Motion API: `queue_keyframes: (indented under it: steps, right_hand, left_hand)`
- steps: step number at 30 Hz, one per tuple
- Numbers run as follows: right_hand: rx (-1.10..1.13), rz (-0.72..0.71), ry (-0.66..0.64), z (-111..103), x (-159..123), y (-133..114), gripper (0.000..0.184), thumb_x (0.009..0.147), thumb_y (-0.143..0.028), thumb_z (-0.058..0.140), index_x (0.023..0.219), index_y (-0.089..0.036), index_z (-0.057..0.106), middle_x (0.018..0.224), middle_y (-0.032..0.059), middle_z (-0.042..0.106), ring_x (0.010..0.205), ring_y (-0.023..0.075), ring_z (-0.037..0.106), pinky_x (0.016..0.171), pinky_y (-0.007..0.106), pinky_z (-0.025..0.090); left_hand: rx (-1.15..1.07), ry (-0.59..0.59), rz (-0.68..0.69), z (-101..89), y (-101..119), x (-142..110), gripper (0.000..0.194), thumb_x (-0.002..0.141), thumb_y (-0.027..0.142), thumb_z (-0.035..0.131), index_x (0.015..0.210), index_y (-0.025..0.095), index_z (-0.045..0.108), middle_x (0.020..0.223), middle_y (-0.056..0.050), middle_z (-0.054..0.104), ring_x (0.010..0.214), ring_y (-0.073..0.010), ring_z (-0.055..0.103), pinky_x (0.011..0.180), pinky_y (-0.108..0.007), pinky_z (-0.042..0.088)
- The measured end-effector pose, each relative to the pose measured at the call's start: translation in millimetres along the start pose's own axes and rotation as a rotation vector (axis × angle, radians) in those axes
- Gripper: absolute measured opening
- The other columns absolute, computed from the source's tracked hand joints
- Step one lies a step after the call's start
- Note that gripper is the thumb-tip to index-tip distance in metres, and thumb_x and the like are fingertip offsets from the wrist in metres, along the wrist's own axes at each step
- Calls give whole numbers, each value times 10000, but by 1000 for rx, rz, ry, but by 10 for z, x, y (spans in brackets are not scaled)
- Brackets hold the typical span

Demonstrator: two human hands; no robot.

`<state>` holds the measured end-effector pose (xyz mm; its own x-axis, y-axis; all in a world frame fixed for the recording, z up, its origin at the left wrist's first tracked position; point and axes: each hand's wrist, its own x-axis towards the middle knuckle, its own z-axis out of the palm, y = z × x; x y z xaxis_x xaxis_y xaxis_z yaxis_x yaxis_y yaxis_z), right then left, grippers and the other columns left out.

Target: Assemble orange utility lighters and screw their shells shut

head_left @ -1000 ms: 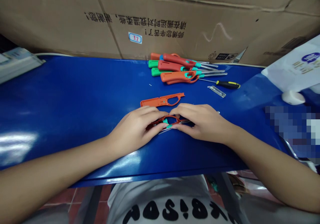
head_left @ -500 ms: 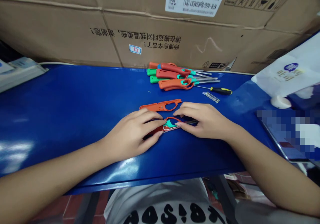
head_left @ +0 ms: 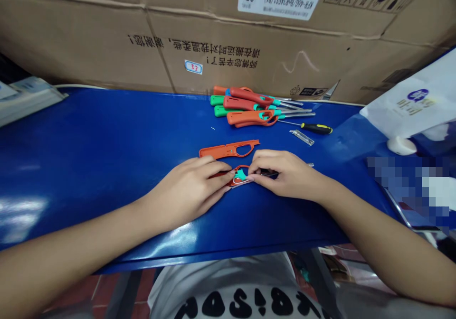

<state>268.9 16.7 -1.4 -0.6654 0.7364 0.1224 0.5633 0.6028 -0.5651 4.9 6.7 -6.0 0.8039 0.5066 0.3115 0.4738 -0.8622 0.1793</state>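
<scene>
The blue table (head_left: 117, 143) stands in front of a cardboard box (head_left: 89, 39). The left hand (head_left: 192, 183) is closed to a narrow grip on the handle end of the open lighter (head_left: 235, 182); its fingers cover most of that end. The open lighter lies low over the table, between the two hands, with the green trigger (head_left: 241, 174) exposed near the left fingertips. The loose orange shell (head_left: 217, 151) lies on the table just beyond the left hand, its loop end pointing right. Farther back, the assembled lighters (head_left: 245, 117) form a pile near the cardboard box, rods pointing right. The right hand (head_left: 290, 174) is nearly shut, thumb and fingers pinched at the front of the loop; the exact part pinched cannot be told. Beyond it lie the clear tube (head_left: 304, 137) and the screwdriver (head_left: 317, 128), its shaft directed at the pile. At far right is a white bag (head_left: 402, 110).
</scene>
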Motion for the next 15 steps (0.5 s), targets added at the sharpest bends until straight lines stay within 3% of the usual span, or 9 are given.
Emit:
queue_keyframes:
  steps: [7, 15]
  right_hand:
    - [17, 30, -1, -16, 12, -4, 115, 969, -259, 610, 908, -196, 685, 838, 8, 650, 756, 129, 578, 688, 261, 420]
    - [-47, -21, -4, -7, 5, 13, 144, 994, -268, 563, 938, -198, 675, 873, 25, 668, 782, 142, 601, 699, 268, 439]
  left_hand:
    - [155, 51, 35, 27, -25, 0, 316, 1068, 278, 461, 1151, 169, 746, 1118, -92, 761, 986, -250, 696, 802, -384, 585]
    - [102, 76, -8, 60, -27, 9, 286, 1050, 277, 511, 1125, 167, 764, 1095, -97, 753, 945, -238, 697, 799, -385, 583]
